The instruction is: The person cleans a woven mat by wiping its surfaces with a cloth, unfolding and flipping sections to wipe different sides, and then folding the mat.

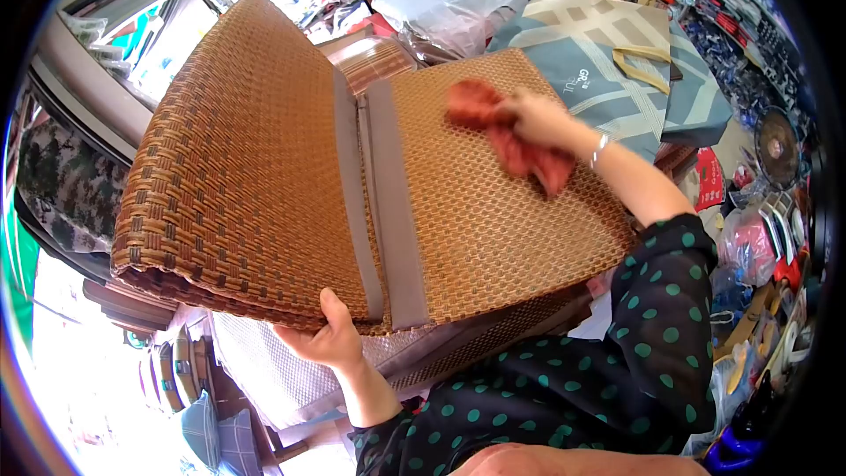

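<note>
A folded brown woven mat (238,150) with grey fabric strips fills the middle of the view, one side raised at the left. My left hand (330,335) holds its lower edge near the fold, thumb up and fingers under the mat. My right hand (538,119), a little blurred, grips a crumpled red cloth (529,159) on the flat right part of the mat (493,238). Part of the cloth hangs below my right hand onto the weave. Under the mat lies a paler mesh piece (273,361).
A blue-grey patterned package (599,79) with a yellow strap lies beyond the mat, beside a white plastic bag (467,0). Packed goods crowd the shelves and floor at the right. Blue cushions (216,432) stand at the lower left.
</note>
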Available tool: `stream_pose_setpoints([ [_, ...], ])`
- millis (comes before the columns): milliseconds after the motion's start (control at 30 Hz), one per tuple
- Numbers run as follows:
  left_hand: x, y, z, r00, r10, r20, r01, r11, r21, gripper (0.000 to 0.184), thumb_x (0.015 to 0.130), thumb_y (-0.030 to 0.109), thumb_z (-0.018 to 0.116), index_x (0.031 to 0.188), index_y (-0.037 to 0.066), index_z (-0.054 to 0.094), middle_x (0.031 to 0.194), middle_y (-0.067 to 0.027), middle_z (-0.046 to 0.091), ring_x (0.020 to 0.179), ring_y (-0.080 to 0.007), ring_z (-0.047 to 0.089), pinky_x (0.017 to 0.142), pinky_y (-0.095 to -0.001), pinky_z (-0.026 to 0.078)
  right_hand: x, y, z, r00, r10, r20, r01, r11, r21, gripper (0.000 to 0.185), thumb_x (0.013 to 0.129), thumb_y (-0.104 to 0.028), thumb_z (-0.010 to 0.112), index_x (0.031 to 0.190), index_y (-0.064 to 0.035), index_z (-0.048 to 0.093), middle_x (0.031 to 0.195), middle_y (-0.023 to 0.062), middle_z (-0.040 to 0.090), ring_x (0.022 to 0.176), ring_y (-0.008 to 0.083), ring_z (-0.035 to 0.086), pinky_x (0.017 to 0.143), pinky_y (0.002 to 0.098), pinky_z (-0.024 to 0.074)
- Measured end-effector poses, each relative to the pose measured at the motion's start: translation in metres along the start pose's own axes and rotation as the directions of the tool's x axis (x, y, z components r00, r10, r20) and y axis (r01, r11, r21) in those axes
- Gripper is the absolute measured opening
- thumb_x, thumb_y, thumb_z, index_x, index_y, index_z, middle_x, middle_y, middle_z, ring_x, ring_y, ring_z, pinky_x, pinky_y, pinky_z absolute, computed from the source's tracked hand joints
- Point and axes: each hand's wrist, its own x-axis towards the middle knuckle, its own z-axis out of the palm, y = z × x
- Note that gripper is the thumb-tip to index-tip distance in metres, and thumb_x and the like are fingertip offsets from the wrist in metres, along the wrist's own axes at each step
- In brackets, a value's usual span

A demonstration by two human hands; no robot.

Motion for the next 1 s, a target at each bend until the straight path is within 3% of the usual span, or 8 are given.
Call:
stream_pose_setpoints([
  [233,-0.004,0.011,0.014,0.999,0.025,0.04,-0.023,0.999,-0.047,0.062,0.081,-0.01,0.07,0.134,-0.011,0.038,0.124,-0.0219,0.057,0.107,-0.0282,0.062,0.092,-0.0378,0.055,-0.08,-0.126,0.005,0.745,-0.655,0.123,0.622,0.75,0.224,0.047,0.077,-0.006,0.062,0.122,-0.0205,0.066,0.112,0.0089,0.06,0.096,0.0286,0.064,0.074,0.0388,0.0563],
  [400,-0.007,0.012,0.008,0.978,0.111,0.175,-0.117,0.993,0.02,0.062,0.08,-0.013,0.068,0.136,-0.009,0.041,0.127,-0.0198,0.058,0.105,-0.0236,0.062,0.089,-0.0336,0.055,-0.02,-0.045,0.006,0.989,-0.144,0.012,0.142,0.983,0.116,0.041,0.083,-0.006,0.054,0.119,-0.0207,0.068,0.11,0.0153,0.062,0.098,0.0378,0.063,0.086,0.0447,0.0518],
  [467,-0.003,0.015,0.009,0.965,0.146,0.216,-0.162,0.985,0.056,0.058,0.082,-0.012,0.069,0.134,-0.009,0.043,0.123,-0.0185,0.059,0.1,-0.022,0.063,0.084,-0.0304,0.057,-0.007,0.025,0.005,0.99,-0.003,-0.138,0.003,1.0,0.0,0.041,0.085,-0.007,0.053,0.121,-0.0196,0.067,0.117,0.016,0.061,0.102,0.0377,0.063,0.088,0.0457,0.0512],
  [500,-0.002,0.02,0.016,0.986,0.103,0.133,-0.109,0.993,0.038,0.051,0.073,-0.005,0.074,0.119,-0.006,0.054,0.101,-0.0174,0.064,0.085,-0.0315,0.063,0.077,-0.0388,0.051,-0.005,0.047,-0.002,0.969,0.19,-0.158,-0.206,0.974,-0.094,0.041,0.086,-0.007,0.054,0.122,-0.0188,0.067,0.116,0.0164,0.061,0.101,0.0381,0.064,0.086,0.0468,0.0514],
  [567,0.0,0.02,0.018,0.981,0.138,0.138,-0.141,0.99,0.01,0.053,0.072,-0.005,0.073,0.121,-0.006,0.053,0.103,-0.0181,0.064,0.087,-0.0337,0.064,0.079,-0.0398,0.052,-0.011,0.085,-0.012,0.942,0.235,-0.241,-0.283,0.94,-0.19,0.042,0.084,-0.007,0.056,0.124,-0.0184,0.065,0.11,0.0182,0.06,0.096,0.0401,0.064,0.082,0.0479,0.0524],
  [767,0.009,0.034,0.023,0.931,0.198,0.307,-0.204,0.979,-0.013,0.062,0.069,-0.004,0.066,0.129,-0.006,0.052,0.122,-0.0288,0.063,0.11,-0.0441,0.064,0.094,-0.0468,0.053,-0.08,-0.035,-0.022,0.998,-0.051,0.048,0.047,0.995,0.084,0.046,0.078,-0.003,0.061,0.122,-0.0183,0.065,0.116,0.015,0.059,0.097,0.0377,0.064,0.083,0.0447,0.0535],
  [900,0.015,0.045,0.031,0.905,0.274,0.324,-0.265,0.962,-0.073,0.058,0.071,-0.002,0.068,0.128,-0.006,0.054,0.125,-0.0295,0.061,0.114,-0.0441,0.063,0.096,-0.0469,0.053,-0.122,-0.101,-0.021,0.882,-0.424,0.205,0.363,0.889,0.279,0.055,0.071,-0.003,0.067,0.123,-0.0202,0.066,0.126,0.0149,0.056,0.104,0.0387,0.061,0.088,0.0431,0.0529],
  [1000,0.023,0.055,0.031,0.874,0.323,0.363,-0.313,0.946,-0.088,0.052,0.074,0.0,0.071,0.124,-0.006,0.057,0.125,-0.0291,0.062,0.115,-0.044,0.063,0.097,-0.0471,0.053,-0.115,-0.077,-0.004,0.858,-0.507,0.084,0.489,0.855,0.173,0.045,0.073,-0.01,0.069,0.118,-0.0145,0.065,0.116,0.0138,0.06,0.095,0.0347,0.065,0.077,0.0431,0.0552],
])
